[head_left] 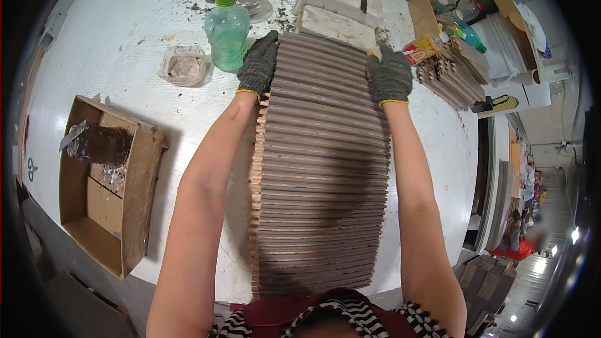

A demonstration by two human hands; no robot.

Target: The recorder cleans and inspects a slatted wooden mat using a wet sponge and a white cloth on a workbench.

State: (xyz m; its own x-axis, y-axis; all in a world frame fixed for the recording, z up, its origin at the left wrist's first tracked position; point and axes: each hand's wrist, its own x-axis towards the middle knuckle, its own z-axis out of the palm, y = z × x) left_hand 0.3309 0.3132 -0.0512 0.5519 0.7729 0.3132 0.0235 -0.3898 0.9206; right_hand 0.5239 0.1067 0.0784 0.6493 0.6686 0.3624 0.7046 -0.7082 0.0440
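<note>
The person's gloved left hand (258,62) lies along the left flank of a long row of slats (322,150), near its far end, fingers mostly straight; the gloved right hand (391,74) stands opposite, against the right flank. Whether either is grasping or merely pressing cannot be told, since the inner fingers are hidden. With the row as the clock's centre and twelve away from the person, the hands stand at eleven and one. The row lies on the white table (94,37) and runs toward the person's body; its pale ends are uneven along the left. Good handling would seem to call for palms square to the flanks and equal, gentle inward pressure, lest the strips bow or fan; the ragged ends are best tapped flush. Just outside the left hand, at eleven, is a green-capped bottle (226,37); at ten, a clear plastic tub (184,66). At twelve, close beyond the row, rests a pale wrapped block (338,25). At two lie a red-and-yellow packet (421,50) and a looser pile of slats (451,75); at nine, a cardboard box (141,200) containing a dark brown jar (100,145).
</note>
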